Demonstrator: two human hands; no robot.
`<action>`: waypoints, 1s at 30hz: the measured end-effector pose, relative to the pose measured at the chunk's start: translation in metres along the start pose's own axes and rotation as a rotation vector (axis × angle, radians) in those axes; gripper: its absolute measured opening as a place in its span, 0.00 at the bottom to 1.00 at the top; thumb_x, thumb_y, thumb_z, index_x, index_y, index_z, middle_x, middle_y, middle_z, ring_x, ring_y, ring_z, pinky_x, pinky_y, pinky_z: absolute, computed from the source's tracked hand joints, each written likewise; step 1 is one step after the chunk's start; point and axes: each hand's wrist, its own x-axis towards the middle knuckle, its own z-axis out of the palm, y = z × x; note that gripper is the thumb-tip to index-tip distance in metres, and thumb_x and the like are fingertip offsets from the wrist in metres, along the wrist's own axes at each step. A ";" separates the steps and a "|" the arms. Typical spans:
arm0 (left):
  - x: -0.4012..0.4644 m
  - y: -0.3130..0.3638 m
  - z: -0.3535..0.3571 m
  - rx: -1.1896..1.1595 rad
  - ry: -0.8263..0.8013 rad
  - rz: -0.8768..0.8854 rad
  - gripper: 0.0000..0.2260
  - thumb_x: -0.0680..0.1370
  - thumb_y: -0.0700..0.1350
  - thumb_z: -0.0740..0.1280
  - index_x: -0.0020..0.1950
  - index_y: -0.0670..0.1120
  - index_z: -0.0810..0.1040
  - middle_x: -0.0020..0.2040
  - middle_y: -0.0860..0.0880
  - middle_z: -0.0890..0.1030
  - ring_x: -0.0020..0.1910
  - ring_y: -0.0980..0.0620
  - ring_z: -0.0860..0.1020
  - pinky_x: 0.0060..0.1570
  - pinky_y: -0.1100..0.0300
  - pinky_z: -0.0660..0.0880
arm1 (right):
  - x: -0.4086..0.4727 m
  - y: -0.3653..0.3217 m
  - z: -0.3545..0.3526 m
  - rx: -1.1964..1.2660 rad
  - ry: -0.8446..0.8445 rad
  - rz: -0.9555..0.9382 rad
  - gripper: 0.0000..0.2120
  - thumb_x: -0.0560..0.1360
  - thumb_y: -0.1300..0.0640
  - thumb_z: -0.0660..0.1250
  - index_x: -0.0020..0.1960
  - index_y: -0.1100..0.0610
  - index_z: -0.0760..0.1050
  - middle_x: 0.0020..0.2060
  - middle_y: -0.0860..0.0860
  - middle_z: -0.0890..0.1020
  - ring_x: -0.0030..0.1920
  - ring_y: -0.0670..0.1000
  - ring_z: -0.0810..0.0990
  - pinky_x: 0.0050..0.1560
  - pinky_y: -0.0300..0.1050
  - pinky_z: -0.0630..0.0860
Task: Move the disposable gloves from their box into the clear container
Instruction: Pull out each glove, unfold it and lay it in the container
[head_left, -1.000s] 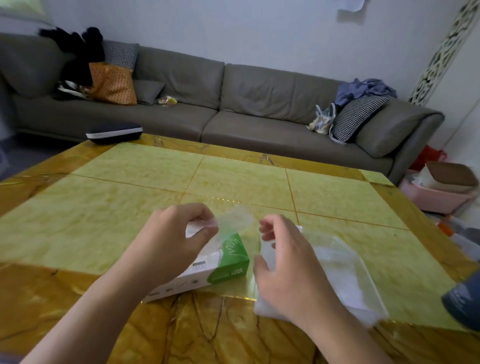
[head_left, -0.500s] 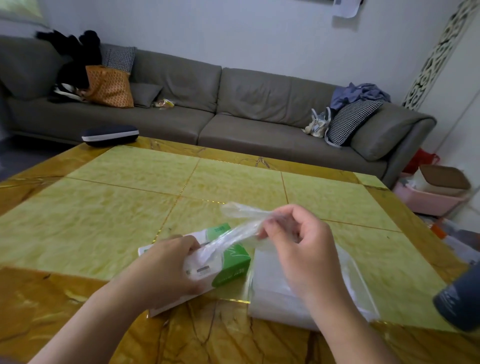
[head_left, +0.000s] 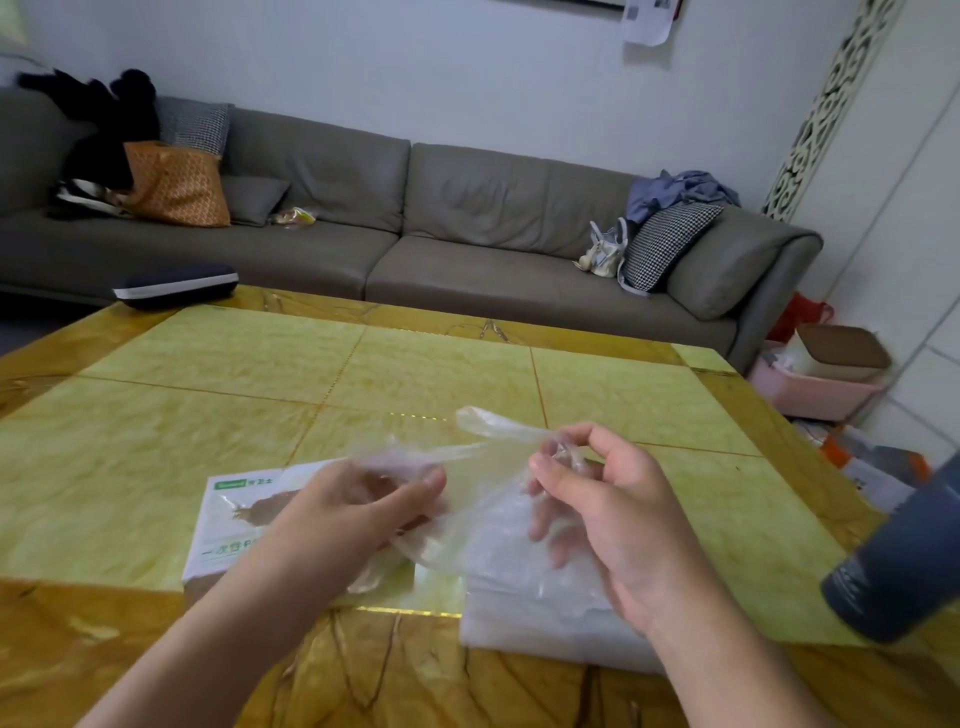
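A thin, transparent plastic disposable glove (head_left: 467, 457) is held in the air between both hands, above the yellow-green marble counter (head_left: 208, 395). It is pinched by the right hand (head_left: 597, 499) between thumb and forefinger, while the left hand (head_left: 358, 514) is curled around its other end. The white-and-green cardboard glove box (head_left: 234, 514) lies under the left hand; the clear plastic container (head_left: 519, 613) sits just beside it, under the right. The glove is judged drawn out but not yet placed; how many remain cannot be told.

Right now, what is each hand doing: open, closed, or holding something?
Left hand: closed on one end of a clear glove.
Right hand: pinching the same glove's other end between thumb and forefinger.
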 end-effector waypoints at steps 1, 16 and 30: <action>0.002 -0.003 0.006 -0.065 0.053 -0.012 0.10 0.77 0.53 0.75 0.51 0.47 0.88 0.47 0.46 0.88 0.41 0.50 0.84 0.38 0.57 0.75 | 0.000 0.000 -0.002 -0.007 -0.012 0.006 0.06 0.79 0.66 0.71 0.54 0.64 0.76 0.37 0.58 0.84 0.29 0.56 0.79 0.21 0.43 0.71; 0.010 -0.005 0.006 -0.045 0.087 0.078 0.04 0.79 0.40 0.73 0.46 0.42 0.86 0.42 0.40 0.85 0.36 0.46 0.82 0.39 0.54 0.81 | 0.011 0.005 -0.050 -0.100 0.177 -0.061 0.10 0.75 0.68 0.76 0.51 0.59 0.79 0.39 0.52 0.84 0.29 0.50 0.74 0.27 0.44 0.71; 0.013 -0.006 0.019 0.182 0.128 0.092 0.02 0.79 0.41 0.73 0.48 0.47 0.85 0.40 0.45 0.86 0.35 0.48 0.84 0.40 0.50 0.82 | 0.013 0.011 -0.055 -0.085 0.248 0.047 0.07 0.84 0.62 0.65 0.51 0.62 0.80 0.41 0.58 0.87 0.35 0.59 0.86 0.37 0.54 0.83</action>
